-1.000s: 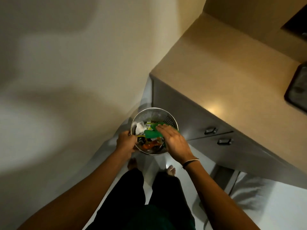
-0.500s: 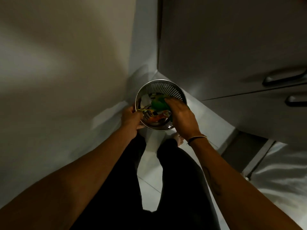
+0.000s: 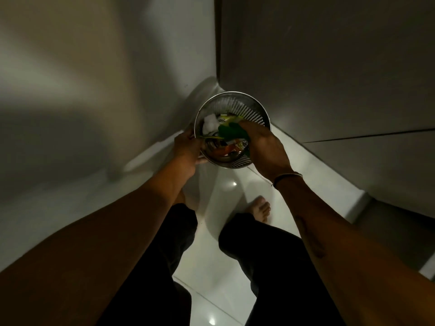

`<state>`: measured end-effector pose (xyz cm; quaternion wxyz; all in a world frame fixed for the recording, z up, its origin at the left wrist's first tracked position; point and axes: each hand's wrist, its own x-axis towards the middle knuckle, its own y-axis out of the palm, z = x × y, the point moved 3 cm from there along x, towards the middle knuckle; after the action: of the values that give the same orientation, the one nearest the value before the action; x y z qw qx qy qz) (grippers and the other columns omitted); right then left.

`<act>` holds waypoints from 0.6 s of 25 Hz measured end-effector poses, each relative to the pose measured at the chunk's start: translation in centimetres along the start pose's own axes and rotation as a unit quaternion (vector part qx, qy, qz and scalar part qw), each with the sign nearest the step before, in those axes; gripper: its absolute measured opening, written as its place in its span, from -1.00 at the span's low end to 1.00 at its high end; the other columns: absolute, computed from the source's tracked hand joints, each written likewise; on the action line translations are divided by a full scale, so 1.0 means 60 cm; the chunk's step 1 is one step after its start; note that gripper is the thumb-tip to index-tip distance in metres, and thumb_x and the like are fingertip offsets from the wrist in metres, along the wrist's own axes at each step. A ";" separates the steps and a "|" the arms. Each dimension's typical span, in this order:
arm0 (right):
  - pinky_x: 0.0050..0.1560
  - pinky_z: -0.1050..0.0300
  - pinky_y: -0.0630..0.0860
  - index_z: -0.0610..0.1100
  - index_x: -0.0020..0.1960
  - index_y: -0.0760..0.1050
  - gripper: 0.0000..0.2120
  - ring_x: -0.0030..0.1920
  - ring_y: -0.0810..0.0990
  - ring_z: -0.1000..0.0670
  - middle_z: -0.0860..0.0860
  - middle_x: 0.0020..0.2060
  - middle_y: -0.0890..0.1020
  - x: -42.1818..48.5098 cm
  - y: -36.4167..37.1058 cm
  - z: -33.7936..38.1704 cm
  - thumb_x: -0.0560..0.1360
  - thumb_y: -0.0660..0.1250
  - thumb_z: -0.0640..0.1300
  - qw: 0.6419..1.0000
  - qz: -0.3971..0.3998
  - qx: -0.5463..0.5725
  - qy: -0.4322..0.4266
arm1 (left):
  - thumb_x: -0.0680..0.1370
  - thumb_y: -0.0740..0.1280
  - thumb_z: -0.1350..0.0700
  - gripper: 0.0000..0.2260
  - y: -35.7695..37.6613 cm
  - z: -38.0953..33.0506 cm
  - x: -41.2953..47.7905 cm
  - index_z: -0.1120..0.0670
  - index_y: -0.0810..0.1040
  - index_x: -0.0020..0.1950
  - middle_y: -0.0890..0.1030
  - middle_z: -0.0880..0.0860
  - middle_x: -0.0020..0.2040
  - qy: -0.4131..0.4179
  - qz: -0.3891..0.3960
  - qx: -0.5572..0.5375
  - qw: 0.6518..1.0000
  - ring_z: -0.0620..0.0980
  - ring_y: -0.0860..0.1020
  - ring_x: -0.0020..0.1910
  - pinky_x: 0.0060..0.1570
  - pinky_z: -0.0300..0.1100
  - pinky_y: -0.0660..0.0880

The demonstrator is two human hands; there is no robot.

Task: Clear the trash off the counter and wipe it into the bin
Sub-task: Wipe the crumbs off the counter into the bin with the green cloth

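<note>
- Left hand (image 3: 187,149) is clamped on the near-left rim of the bin (image 3: 249,109); fingers wrap the edge and the thumb side lies outside the wall.
- Right hand (image 3: 263,147) is over the bin mouth, closed on a green cloth (image 3: 231,132) that hangs just inside the rim, ahead of the knuckles.
- Trash (image 3: 226,150) sits in the bin, below and between both grips: a white wad at the far left, orange and shiny wrappers lower down.
- The bin looks tilted toward me. Whether it rests on the floor (image 3: 226,196) or is lifted, I cannot tell.
- The cabinet (image 3: 329,67) stands just right of the right hand; no countertop is in view.
- Judgement: the step in hand is the discharge, shaking or rubbing debris off the cloth into the bin. The task reads as near its end.
- Next move, as I judge it: keep the left hold firm so the bin does not tip, work the cloth inside the rim so crumbs fall in, then lift the cloth clear without dragging wrappers out.
- Risk: a loose left grip lets the bin roll and spill onto the floor.
</note>
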<state>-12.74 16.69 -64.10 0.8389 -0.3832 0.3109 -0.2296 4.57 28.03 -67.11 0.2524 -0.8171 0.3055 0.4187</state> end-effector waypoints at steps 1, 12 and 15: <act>0.43 -0.24 0.54 -0.09 0.59 0.34 -0.40 0.50 0.49 -0.23 -0.14 0.52 0.49 0.010 0.002 -0.007 0.59 0.38 -0.27 1.000 -0.001 0.004 0.001 | 0.52 0.34 0.30 -0.65 0.005 -0.005 0.014 0.02 0.67 0.25 0.72 0.08 -0.08 0.003 0.001 -0.005 1.000 0.05 0.70 -0.23 -0.44 -0.17 0.65; 0.41 -0.12 0.57 -0.07 0.56 0.37 -0.35 0.43 0.56 -0.20 -0.14 0.44 0.56 -0.087 -0.138 0.119 0.53 0.49 -0.29 0.991 -0.090 0.040 0.087 | 0.69 0.28 0.07 -0.55 -0.029 -0.116 -0.166 -0.06 0.38 0.59 0.56 0.17 0.47 0.126 0.016 0.256 0.958 0.21 0.55 0.39 0.35 0.08 0.50; 0.47 0.00 0.47 -0.09 0.54 0.40 -0.29 0.45 0.55 -0.17 -0.12 0.45 0.56 -0.152 -0.256 0.199 0.46 0.54 -0.31 0.983 -0.139 0.052 0.110 | 0.73 0.16 -0.01 -0.47 -0.025 -0.188 -0.317 -0.10 0.10 0.69 0.34 0.11 0.64 0.259 0.059 0.391 0.881 0.19 0.38 0.56 0.43 0.12 0.43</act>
<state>-13.05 19.15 -42.74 0.7779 -0.3514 0.3328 -0.4008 2.81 26.98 -45.03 0.4386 -0.7116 0.5463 0.0530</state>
